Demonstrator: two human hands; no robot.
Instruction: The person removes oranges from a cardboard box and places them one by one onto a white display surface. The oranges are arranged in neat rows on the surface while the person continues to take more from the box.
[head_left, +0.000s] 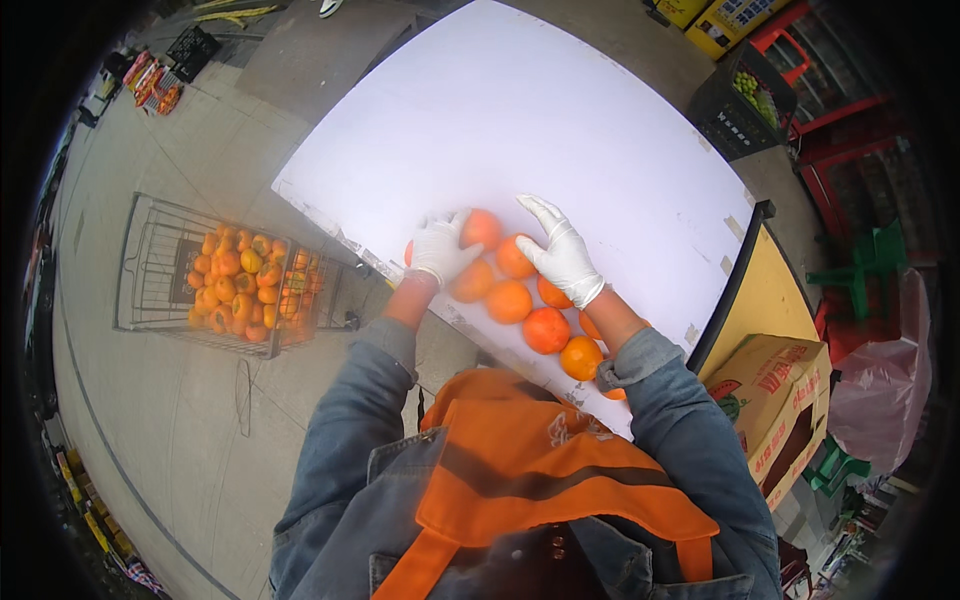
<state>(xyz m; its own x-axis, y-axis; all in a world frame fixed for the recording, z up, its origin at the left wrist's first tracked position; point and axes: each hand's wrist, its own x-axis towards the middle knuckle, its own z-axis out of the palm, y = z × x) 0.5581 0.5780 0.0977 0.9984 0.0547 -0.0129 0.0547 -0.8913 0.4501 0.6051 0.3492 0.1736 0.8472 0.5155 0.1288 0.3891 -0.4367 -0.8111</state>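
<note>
Several orange persimmons (509, 301) lie in rough rows on the near edge of a white tabletop (510, 112). My left hand (441, 247), in a white glove, rests at the left end of the group. A persimmon (481, 229) touches its fingers, and part of another shows at its outer side; whether it grips one is hidden. My right hand (559, 251), gloved too, has its fingers and thumb apart beside a persimmon (514, 256) at the top of the group. More fruit lies below my right wrist, partly behind the forearm.
A wire shopping cart (202, 334) full of persimmons stands left of the table. At right are a yellow surface (772, 292) with a black edge, a cardboard box (776, 405) and green stools (862, 270). A black crate (739, 120) holding green fruit sits at upper right.
</note>
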